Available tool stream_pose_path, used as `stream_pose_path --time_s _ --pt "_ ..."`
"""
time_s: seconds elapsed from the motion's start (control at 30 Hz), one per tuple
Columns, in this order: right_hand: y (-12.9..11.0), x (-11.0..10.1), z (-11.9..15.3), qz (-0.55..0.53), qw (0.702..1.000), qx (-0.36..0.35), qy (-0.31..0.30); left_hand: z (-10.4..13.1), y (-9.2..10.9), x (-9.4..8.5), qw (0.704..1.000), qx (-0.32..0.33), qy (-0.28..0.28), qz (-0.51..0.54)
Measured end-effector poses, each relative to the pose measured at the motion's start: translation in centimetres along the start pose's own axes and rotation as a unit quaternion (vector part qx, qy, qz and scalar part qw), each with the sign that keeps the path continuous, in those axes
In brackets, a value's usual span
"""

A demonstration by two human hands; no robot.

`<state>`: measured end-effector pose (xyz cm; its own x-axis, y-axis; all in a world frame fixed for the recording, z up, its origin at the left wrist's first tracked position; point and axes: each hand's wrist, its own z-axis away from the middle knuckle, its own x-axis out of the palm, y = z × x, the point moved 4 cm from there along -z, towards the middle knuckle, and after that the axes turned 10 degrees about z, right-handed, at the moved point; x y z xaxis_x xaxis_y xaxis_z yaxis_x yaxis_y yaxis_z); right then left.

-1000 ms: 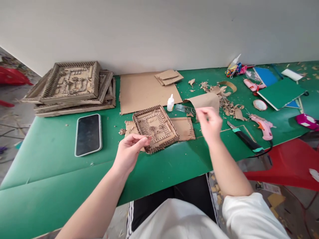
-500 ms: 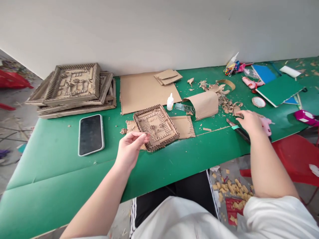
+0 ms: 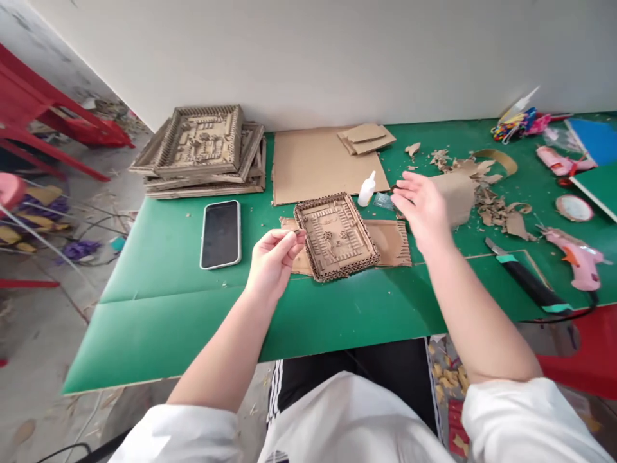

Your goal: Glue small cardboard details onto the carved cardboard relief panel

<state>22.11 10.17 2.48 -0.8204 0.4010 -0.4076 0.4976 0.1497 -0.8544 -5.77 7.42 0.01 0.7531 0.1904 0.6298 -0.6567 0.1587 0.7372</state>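
My left hand (image 3: pixel 274 257) pinches a small brown cardboard bit (image 3: pixel 299 233) at the left edge of a framed cardboard relief (image 3: pixel 336 236). That relief lies tilted over a strip of corrugated cardboard (image 3: pixel 393 243) on the green table. My right hand (image 3: pixel 421 206) hangs in the air right of the white glue bottle (image 3: pixel 367 190), thumb and fingers curled toward each other; a small dark thing shows at the fingertips, too small to name. Beside that hand are a clear ruler (image 3: pixel 384 201) and a bent brown cardboard sheet (image 3: pixel 456 196), partly hidden.
A stack of cardboard frames (image 3: pixel 197 145) stands at the back left, with a phone (image 3: pixel 220 235) before it. Flat cardboard (image 3: pixel 313 167) lies by the wall. On the right are torn scraps (image 3: pixel 506 215), a cutter (image 3: pixel 530 280), a pink glue gun (image 3: pixel 578 257) and a tape roll (image 3: pixel 573 208).
My right hand has left the scraps and cutter and come in toward the glue bottle and relief. The view has swung right to left, so the table things appear farther right. My left hand still pinches.
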Motion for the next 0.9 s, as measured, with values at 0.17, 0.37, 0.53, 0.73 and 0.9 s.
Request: stream_pose_path --time_s 0.17,0.37,0.53,0.73,0.9 --pt "2.4 5.1 -3.0 0.085 0.995 0.020 0.056 0.1 0.2 0.0 1.000 -0.004 0.004 -0.006" --pt "3.9 7.2 -3.9 0.175 0.983 0.034 -0.040 0.6 -0.3 0.1 0.999 -0.027 -0.033 -0.001" --pt "2.1 7.2 -4.8 0.242 0.969 0.011 -0.052 0.7 -0.5 0.3 0.998 -0.046 -0.044 0.004" --pt "-6.2 3.9 -4.9 0.096 0.991 -0.082 -0.051 0.2 -0.2 -0.1 0.998 -0.055 -0.017 0.028" --pt "-10.9 2.0 -2.0 0.128 0.967 -0.133 -0.174 0.1 -0.4 -0.1 0.994 -0.085 -0.005 0.065"
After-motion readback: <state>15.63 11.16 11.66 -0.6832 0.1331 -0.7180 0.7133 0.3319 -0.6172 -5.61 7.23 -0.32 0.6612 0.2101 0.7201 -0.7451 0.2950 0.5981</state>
